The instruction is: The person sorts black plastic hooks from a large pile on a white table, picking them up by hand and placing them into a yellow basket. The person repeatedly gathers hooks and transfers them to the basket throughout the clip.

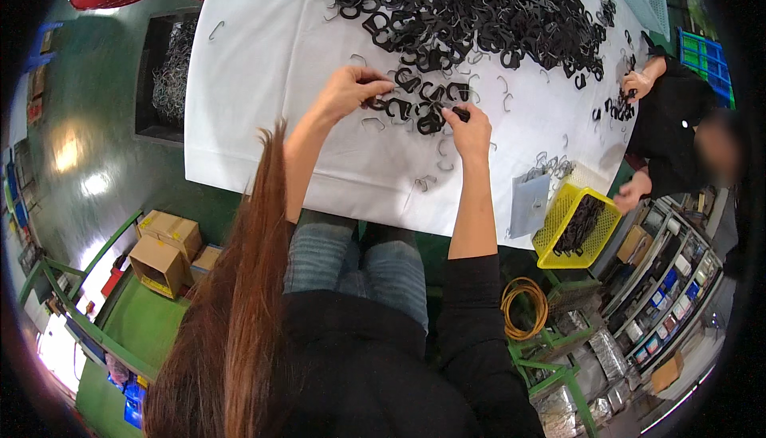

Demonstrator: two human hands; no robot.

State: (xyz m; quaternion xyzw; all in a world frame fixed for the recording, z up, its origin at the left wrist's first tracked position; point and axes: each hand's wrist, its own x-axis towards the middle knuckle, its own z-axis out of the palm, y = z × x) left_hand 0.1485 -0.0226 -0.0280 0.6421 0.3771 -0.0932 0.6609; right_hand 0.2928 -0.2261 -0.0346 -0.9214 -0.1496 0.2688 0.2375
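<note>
Over the white-covered table (pixel 255 95), my left hand (pixel 347 92) is closed in a pinch beside a black hook-shaped plastic piece (pixel 396 108); what its fingertips hold is too small to make out. My right hand (pixel 472 131) is closed, with a small black plastic piece (pixel 460 113) between thumb and fingers. Between and just beyond my hands lie several loose black pieces (pixel 431 122), some touching. Thin bent metal wire clips (pixel 373 124) are scattered around them. Farther off spreads a large heap of black hook-shaped pieces (pixel 479 7).
At the right edge, a co-worker's hand (pixel 637 85) handles black pieces. A yellow basket (pixel 570 261) holding black parts stands at the near right corner, next to a clear plastic container (pixel 529 205). A dark bin of wire clips (pixel 171 75) and cardboard boxes (pixel 170 234) are left.
</note>
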